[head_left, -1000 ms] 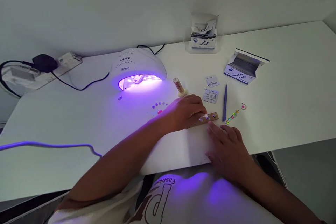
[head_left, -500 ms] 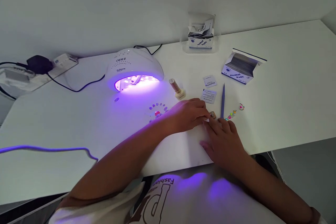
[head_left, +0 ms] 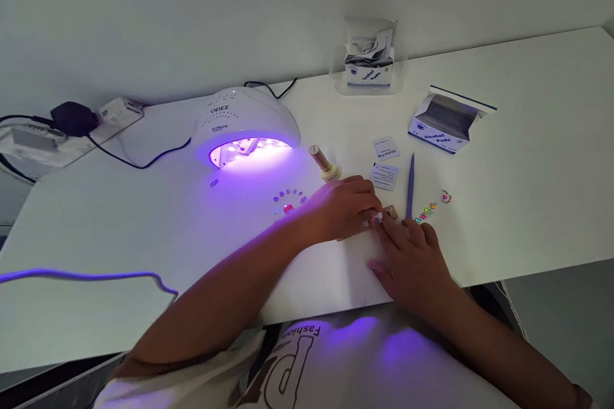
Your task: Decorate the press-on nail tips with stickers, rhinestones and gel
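Observation:
A thin wooden stick (head_left: 389, 211) with small fake nails on it lies on the white table (head_left: 527, 160). My left hand (head_left: 343, 208) rests over most of the stick, fingers curled down on it. Pressed flat on the table, my right hand (head_left: 410, 255) has its fingers stretched out, and its fingertips touch the stick near the nails. A purple tweezer (head_left: 410, 185) lies just right of the stick. Small coloured gems (head_left: 429, 209) sit beside the tweezer. More gems (head_left: 288, 198) lie in an arc left of my left hand.
A white nail lamp (head_left: 247, 124) glows violet at the back left, its cable running to a power strip (head_left: 71, 128). A small gold-capped bottle (head_left: 322, 162), two alcohol pad sachets (head_left: 385, 160) and two alcohol pad boxes (head_left: 446, 121) stand behind my hands.
My right hand has slid forward to the stick and now touches it. My left hand still covers the stick; less of the stick shows than a second ago.

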The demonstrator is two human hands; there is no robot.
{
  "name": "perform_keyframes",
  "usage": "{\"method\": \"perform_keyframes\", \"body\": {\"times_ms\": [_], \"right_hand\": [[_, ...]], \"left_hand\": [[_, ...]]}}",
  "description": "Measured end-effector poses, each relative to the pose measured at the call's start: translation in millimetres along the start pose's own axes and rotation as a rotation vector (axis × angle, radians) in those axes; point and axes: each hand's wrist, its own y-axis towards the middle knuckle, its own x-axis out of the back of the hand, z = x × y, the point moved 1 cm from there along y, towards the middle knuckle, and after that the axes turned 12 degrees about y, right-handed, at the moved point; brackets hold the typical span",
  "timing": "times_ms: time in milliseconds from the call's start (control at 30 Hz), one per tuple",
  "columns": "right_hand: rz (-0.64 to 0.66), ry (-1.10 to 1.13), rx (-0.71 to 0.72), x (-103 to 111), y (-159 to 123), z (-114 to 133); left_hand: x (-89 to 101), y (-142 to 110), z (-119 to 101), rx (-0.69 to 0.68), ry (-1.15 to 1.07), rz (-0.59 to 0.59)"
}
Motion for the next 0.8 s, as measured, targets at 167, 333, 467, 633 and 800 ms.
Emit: {"method": "perform_keyframes", "body": {"times_ms": [167,333,467,633,800], "right_hand": [[0.006,0.001,-0.011,-0.7,0.4,-0.5],[-0.002,-0.005,-0.008,-1.5,-0.6,0.3],[-0.004,-0.002,0.006,-0.5,-0.6,0.0],[-0.006,0.013,0.015,-0.4,0.3,-0.5],[-0.001,0.043,0.040,1.9,-10.8,-3.5]], "left_hand": [[1.9,0.0,-8.2,-0.026,0.012,0.059],[1.6,-0.2,-7.6,-0.006,0.068,0.073],[2.9,0.5,-4.0,-0.011,0.035,0.022],[13.8,3.0,-6.3,0.021,-0.018,-0.011],[19.7,10.1,-11.6,0.046,-0.062,-0.010]]}}
